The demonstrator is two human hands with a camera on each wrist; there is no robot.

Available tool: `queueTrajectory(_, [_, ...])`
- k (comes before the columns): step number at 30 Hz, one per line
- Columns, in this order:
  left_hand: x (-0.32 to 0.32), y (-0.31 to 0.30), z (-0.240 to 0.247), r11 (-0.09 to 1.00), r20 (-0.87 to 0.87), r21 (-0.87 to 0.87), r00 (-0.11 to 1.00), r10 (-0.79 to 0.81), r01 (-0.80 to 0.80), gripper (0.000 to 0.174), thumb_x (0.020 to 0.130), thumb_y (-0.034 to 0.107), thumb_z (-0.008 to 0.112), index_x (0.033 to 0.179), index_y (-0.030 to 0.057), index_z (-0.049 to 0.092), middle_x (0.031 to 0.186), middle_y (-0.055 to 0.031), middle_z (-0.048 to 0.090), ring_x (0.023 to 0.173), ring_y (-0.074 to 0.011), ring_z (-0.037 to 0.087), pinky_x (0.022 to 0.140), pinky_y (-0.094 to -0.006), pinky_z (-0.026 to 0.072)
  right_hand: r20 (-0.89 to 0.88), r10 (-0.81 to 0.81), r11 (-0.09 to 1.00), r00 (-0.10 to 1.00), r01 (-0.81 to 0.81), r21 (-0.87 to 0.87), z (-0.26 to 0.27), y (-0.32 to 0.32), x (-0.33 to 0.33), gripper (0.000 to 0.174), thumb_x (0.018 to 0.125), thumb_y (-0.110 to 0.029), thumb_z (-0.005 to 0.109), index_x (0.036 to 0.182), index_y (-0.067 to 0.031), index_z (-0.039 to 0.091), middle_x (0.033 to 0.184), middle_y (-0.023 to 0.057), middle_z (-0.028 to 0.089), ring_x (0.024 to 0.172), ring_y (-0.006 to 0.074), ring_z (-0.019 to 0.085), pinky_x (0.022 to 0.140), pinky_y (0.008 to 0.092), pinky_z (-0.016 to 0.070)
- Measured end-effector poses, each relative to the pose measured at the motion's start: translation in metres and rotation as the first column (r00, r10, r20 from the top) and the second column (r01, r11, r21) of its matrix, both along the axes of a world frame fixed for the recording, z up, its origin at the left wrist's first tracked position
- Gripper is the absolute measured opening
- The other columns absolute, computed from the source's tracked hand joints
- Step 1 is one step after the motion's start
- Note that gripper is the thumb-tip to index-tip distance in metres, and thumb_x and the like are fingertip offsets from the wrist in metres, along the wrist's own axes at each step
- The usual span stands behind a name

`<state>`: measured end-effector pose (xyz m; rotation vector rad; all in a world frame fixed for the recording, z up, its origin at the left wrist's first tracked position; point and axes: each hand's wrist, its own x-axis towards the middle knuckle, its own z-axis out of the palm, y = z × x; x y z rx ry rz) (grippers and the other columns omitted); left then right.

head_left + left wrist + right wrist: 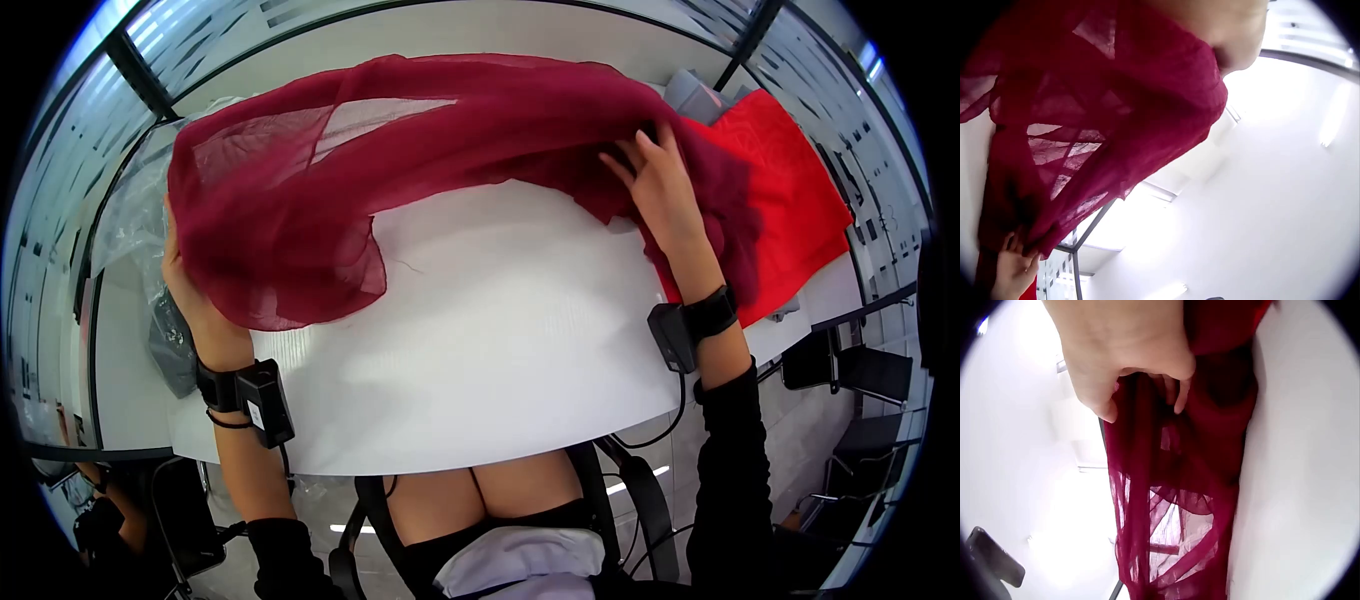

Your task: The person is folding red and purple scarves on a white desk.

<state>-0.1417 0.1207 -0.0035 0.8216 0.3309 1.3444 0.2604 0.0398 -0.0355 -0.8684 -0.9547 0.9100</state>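
A sheer dark-red cloth [430, 135] arches across the far half of the table, raised at the left. My left hand [195, 290] is at its left end, the fingers mostly hidden behind the fabric; in the left wrist view the cloth [1166, 94] drapes from that hand. My right hand [662, 195] is at the cloth's right part, fingers spread and bent into the folds. In the right wrist view the right hand [1125, 347] has its thumb and fingers apart, with cloth [1172, 444] between and below them.
Bright red fabric [800, 200] lies at the table's right side, with a grey item [695, 98] behind it. Clear plastic [135, 220] and a dark grey packet [172, 345] lie at the left. The white tabletop [480, 330] curves along its near edge.
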Motion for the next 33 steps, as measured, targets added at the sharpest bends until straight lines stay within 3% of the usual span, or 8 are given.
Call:
queueTrajectory(13, [-0.041, 0.007, -0.01, 0.751, -0.296, 0.423, 0.706, 0.644, -0.508, 0.035, 0.096, 0.028, 0.039, 0.119, 0.005, 0.05, 0.118, -0.0079, 0.053, 0.103, -0.0208, 0.054, 0.09, -0.0368, 0.0456, -0.039, -0.331, 0.91, 0.943, 0.33, 0.251, 0.017, -0.01, 0.07, 0.055, 0.09, -0.015, 0.046, 0.139, -0.0008, 0.026, 0.126, 0.0094, 0.043, 0.117, 0.0181, 0.042, 0.104, 0.0366, 0.0291])
queueTrajectory(16, [-0.035, 0.011, -0.007, 0.706, -0.218, 0.304, 0.675, 0.705, -0.64, 0.034, 0.096, 0.027, 0.04, 0.118, 0.0043, 0.05, 0.119, -0.0093, 0.053, 0.107, -0.0228, 0.052, 0.094, -0.0394, 0.0435, -0.12, -0.421, 0.858, 0.899, 0.438, 0.269, 0.015, -0.018, 0.101, 0.053, 0.088, -0.014, 0.049, 0.135, 0.0033, 0.03, 0.133, 0.0121, 0.038, 0.122, 0.0218, 0.039, 0.103, 0.0375, 0.0319])
queueTrajectory(18, [-0.043, 0.014, -0.002, 0.865, 0.019, 0.177, 0.881, 0.473, -0.469, 0.032, 0.095, 0.026, 0.042, 0.117, 0.0034, 0.051, 0.118, -0.0102, 0.054, 0.109, -0.024, 0.051, 0.096, -0.0406, 0.0411, -0.203, -0.537, 0.779, 0.819, 0.574, 0.254, 0.016, -0.02, 0.115, 0.053, 0.087, -0.012, 0.05, 0.134, 0.0052, 0.031, 0.135, 0.0131, 0.036, 0.124, 0.0232, 0.037, 0.103, 0.0381, 0.034])
queueTrajectory(20, [-0.078, 0.027, 0.0, 0.942, 0.3, 0.331, 0.941, -0.153, 0.048, 0.03, 0.095, 0.023, 0.043, 0.115, 0.0022, 0.051, 0.116, -0.0113, 0.055, 0.112, -0.025, 0.05, 0.1, -0.0416, 0.0383, -0.224, -0.59, 0.731, 0.776, 0.631, 0.258, 0.016, -0.028, 0.132, 0.049, 0.087, -0.011, 0.051, 0.13, 0.0069, 0.035, 0.137, 0.0142, 0.034, 0.125, 0.0251, 0.037, 0.101, 0.0386, 0.0367])
queueTrajectory(23, [-0.082, 0.029, 0.005, 0.945, 0.312, 0.286, 0.948, 0.066, -0.16, 0.024, 0.092, 0.021, 0.05, 0.106, 0.001, 0.052, 0.108, -0.0094, 0.059, 0.107, -0.0205, 0.05, 0.098, -0.0353, 0.0356, -0.25, -0.624, 0.717, 0.741, 0.669, 0.195, 0.012, -0.033, 0.143, 0.039, 0.088, -0.012, 0.049, 0.122, 0.0053, 0.044, 0.132, 0.0139, 0.041, 0.121, 0.0248, 0.043, 0.1, 0.0373, 0.0377])
queueTrajectory(26, [-0.06, 0.019, 0.01, 0.941, 0.314, 0.337, 0.945, -0.092, -0.02, 0.015, 0.091, 0.019, 0.051, 0.096, 0.0044, 0.051, 0.101, -0.0061, 0.062, 0.085, -0.0149, 0.055, 0.08, -0.0293, 0.0434, -0.203, -0.514, 0.819, 0.834, 0.547, 0.174, 0.012, -0.028, 0.139, 0.035, 0.089, -0.015, 0.047, 0.118, 0.0039, 0.048, 0.124, 0.0128, 0.049, 0.119, 0.0244, 0.046, 0.098, 0.0357, 0.0383])
queueTrajectory(30, [-0.05, 0.026, 0.015, 0.922, 0.455, 0.36, 0.836, -0.308, 0.143, 0.017, 0.084, 0.012, 0.057, 0.095, 0.0049, 0.045, 0.072, 0.0017, 0.059, 0.049, -0.0057, 0.03, 0.052, -0.0234, 0.0237, -0.001, -0.379, 0.904, 0.925, 0.371, 0.215, 0.013, -0.02, 0.12, 0.032, 0.09, -0.014, 0.045, 0.117, 0.002, 0.05, 0.122, 0.0128, 0.053, 0.117, 0.023, 0.048, 0.096, 0.0339, 0.0381])
queueTrajectory(33, [-0.038, 0.03, 0.011, 0.927, 0.261, 0.375, 0.958, -0.122, 0.015, 0.014, 0.088, 0.013, 0.053, 0.097, 0.0033, 0.049, 0.091, -0.0042, 0.06, 0.061, -0.0099, 0.041, 0.057, -0.0239, 0.0318, 0.241, -0.331, 0.94, 0.912, 0.297, 0.167, 0.018, -0.014, 0.088, 0.035, 0.089, -0.012, 0.047, 0.123, -0.0016, 0.048, 0.121, 0.0106, 0.053, 0.114, 0.0191, 0.05, 0.092, 0.03, 0.0399])
